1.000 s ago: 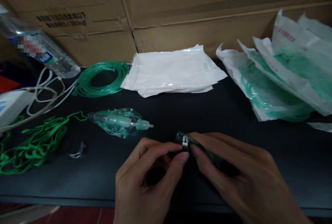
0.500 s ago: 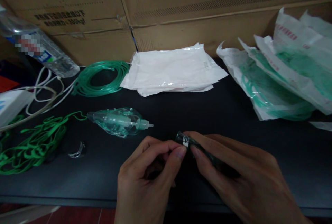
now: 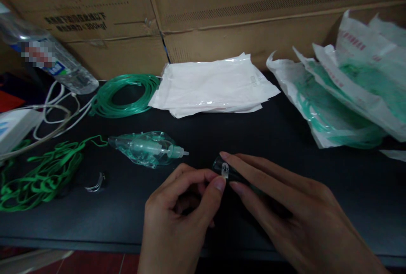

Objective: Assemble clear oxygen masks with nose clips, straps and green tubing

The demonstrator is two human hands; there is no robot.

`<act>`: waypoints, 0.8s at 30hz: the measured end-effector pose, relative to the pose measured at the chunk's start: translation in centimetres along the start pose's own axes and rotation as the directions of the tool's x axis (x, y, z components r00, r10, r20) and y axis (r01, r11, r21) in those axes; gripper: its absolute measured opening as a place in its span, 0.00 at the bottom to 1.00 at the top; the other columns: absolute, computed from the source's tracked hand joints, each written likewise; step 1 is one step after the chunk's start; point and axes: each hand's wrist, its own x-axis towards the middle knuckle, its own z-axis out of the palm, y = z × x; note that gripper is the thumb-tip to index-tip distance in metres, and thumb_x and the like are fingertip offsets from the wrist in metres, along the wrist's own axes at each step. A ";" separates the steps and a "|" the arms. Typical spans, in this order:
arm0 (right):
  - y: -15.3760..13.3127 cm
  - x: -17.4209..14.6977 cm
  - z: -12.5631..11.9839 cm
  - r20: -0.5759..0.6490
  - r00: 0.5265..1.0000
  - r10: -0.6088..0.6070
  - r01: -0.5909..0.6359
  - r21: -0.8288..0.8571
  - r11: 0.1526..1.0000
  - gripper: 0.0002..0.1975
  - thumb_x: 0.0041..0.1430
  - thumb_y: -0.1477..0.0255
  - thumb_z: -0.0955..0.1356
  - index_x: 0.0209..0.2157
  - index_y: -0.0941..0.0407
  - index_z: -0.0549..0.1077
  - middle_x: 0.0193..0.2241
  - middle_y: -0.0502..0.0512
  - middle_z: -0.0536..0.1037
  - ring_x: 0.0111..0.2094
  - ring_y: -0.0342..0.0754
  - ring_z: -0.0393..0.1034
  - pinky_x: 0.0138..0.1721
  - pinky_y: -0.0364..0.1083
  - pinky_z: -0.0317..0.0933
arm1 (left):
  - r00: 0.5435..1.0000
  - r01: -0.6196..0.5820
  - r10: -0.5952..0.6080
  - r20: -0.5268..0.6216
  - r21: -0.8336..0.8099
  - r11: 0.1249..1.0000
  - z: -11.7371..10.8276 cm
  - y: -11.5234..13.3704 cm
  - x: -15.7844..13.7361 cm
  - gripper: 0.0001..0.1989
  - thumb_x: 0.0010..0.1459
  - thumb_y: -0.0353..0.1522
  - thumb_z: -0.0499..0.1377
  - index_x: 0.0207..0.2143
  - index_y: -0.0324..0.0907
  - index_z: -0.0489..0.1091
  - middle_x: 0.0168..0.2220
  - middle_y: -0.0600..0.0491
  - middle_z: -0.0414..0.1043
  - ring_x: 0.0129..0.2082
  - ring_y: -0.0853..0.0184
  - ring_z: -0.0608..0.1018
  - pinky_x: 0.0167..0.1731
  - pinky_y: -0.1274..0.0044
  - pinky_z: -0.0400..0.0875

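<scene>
My left hand [image 3: 182,210] is closed, thumb and forefinger pinching the end of a small silvery nose clip [image 3: 225,169]. The clip lies against the narrow tip of a clear green oxygen mask [image 3: 217,163]. Most of that mask is hidden behind my right hand [image 3: 292,206], whose thumb and fingers grip its sides. Left of my hands, a second oxygen mask [image 3: 150,149] with a connector rests on the dark table. Further left are a few loose curved metal nose clips [image 3: 95,186] and a tangle of green elastic cord [image 3: 47,176].
Coiled green tubing [image 3: 127,109] and a stack of white packets [image 3: 206,86] lie along the back. Bags holding green tubing [image 3: 342,109] lean at the right. A plastic bottle [image 3: 69,69] and white cables [image 3: 47,115] are at the left. Cardboard [image 3: 222,45] stands behind.
The right fingers have shifted on the held mask, the forefinger reaching nearer its tip. The clip now shows more upright and faces me more. My left hand keeps its pinch.
</scene>
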 end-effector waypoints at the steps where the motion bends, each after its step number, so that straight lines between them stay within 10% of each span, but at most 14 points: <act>1: 0.0 0.0 0.0 0.005 1.000 0.007 -0.007 0.016 1.000 0.20 0.71 0.77 0.65 0.61 0.51 0.72 0.56 0.52 0.79 0.51 0.41 0.79 0.53 0.36 0.71 | 1.000 -0.004 0.004 0.001 0.003 1.000 0.0 0.0 0.0 0.04 0.53 0.31 0.68 0.25 0.46 0.81 0.25 0.60 0.69 0.18 0.79 0.69 0.15 0.89 0.68; 24: -0.2 0.3 0.7 -0.129 0.990 0.054 -0.046 0.067 0.997 0.10 0.67 0.78 0.69 0.46 0.53 0.79 0.47 0.51 0.81 0.43 0.40 0.80 0.49 0.35 0.72 | 0.980 -0.087 0.069 0.189 0.090 0.992 -0.5 -0.5 -0.1 0.08 0.64 0.37 0.63 0.34 0.46 0.80 0.30 0.57 0.72 0.22 0.75 0.74 0.19 0.85 0.70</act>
